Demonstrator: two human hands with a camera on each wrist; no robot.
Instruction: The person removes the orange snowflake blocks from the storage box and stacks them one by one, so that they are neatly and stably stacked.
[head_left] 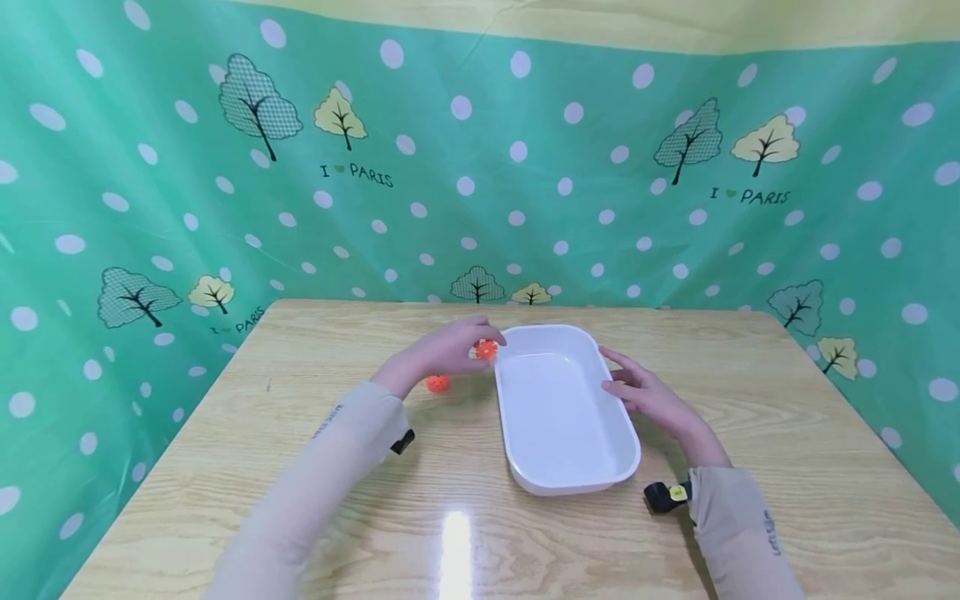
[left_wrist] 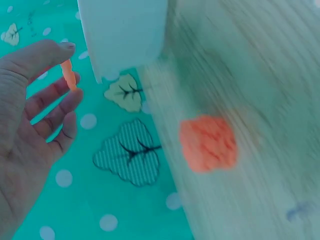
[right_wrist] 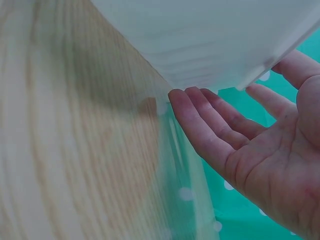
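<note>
My left hand (head_left: 453, 347) pinches a thin orange piece with scalloped edges (head_left: 486, 349) between thumb and fingers, beside the far left rim of a white rectangular tray (head_left: 566, 417). Edge-on, the same piece (left_wrist: 69, 75) shows in the left wrist view. A second orange piece with a wavy outline and dark lines (left_wrist: 209, 143) lies flat on the table, under the left wrist. On the tray's right side, my right hand (head_left: 651, 398) holds the wall, its thumb over the rim and its fingers (right_wrist: 200, 122) against the outside. Nothing lies inside the tray.
The wooden table (head_left: 300, 467) runs back to a green dotted curtain (head_left: 420, 167). Black cameras hang at both wrists, the right one (head_left: 663, 497) close above the table near the tray's front right corner.
</note>
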